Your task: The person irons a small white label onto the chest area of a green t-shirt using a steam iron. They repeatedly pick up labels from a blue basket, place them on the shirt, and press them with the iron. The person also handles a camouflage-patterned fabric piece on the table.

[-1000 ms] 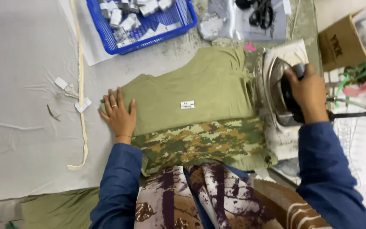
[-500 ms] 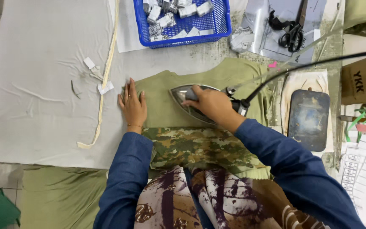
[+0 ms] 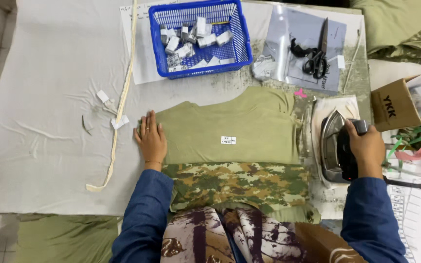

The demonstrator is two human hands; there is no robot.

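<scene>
An olive green garment piece (image 3: pixel 230 129) lies flat on the grey padded table, with a small white label (image 3: pixel 228 140) on its middle and a camouflage fabric band (image 3: pixel 239 185) along its near edge. My left hand (image 3: pixel 150 139) rests flat, fingers together, on the garment's left edge. My right hand (image 3: pixel 366 146) grips the black handle of an electric iron (image 3: pixel 334 146), which sits on a white rest pad (image 3: pixel 320 109) to the right of the garment.
A blue plastic basket (image 3: pixel 200 63) with several small white tags stands at the back. Black scissors (image 3: pixel 317 53) lie on a clear sheet. A cream tape strip (image 3: pixel 120 102) runs down the left. A cardboard box (image 3: pixel 395 104) and more green fabric (image 3: pixel 400 24) are at the right.
My right hand has carried the iron from the garment's middle back to the rest pad on the right. The left hand stays pressed on the garment's left edge.
</scene>
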